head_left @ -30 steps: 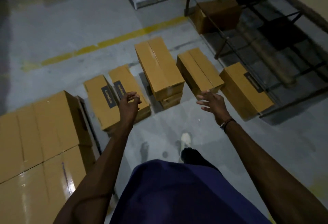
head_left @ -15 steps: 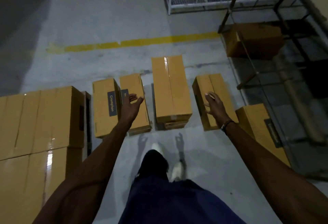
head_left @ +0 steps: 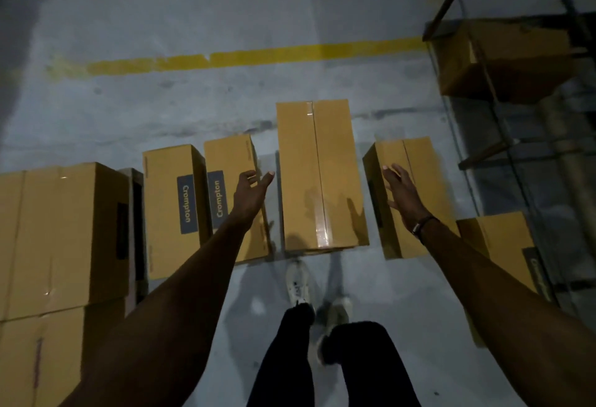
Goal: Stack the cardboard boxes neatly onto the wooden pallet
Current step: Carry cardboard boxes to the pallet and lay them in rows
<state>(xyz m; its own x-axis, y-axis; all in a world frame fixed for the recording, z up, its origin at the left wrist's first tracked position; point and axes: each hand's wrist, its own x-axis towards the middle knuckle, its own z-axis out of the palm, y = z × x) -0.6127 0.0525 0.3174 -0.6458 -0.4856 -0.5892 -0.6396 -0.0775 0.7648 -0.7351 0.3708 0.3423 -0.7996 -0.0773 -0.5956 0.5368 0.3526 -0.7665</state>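
Observation:
A long taped cardboard box (head_left: 319, 174) lies on top of another box on the concrete floor straight ahead of me. My left hand (head_left: 251, 194) reaches out open just left of it, over a labelled box (head_left: 232, 161). My right hand (head_left: 401, 194) is open just right of it, over another box (head_left: 416, 161). Neither hand touches the long box. A further labelled box (head_left: 171, 200) lies to the left. Stacked boxes (head_left: 61, 232) fill the left edge, with a strip of the wooden pallet (head_left: 134, 177) showing beside them.
One more box (head_left: 503, 245) lies on the floor at the right. A metal rack (head_left: 477, 136) with a box (head_left: 512, 58) on its shelf stands at the right. A yellow line (head_left: 245, 57) crosses the floor ahead. My feet (head_left: 300, 284) stand close to the boxes.
I have stepped closer and turned to face the long box squarely. Both hands have moved forward and spread to either side of it.

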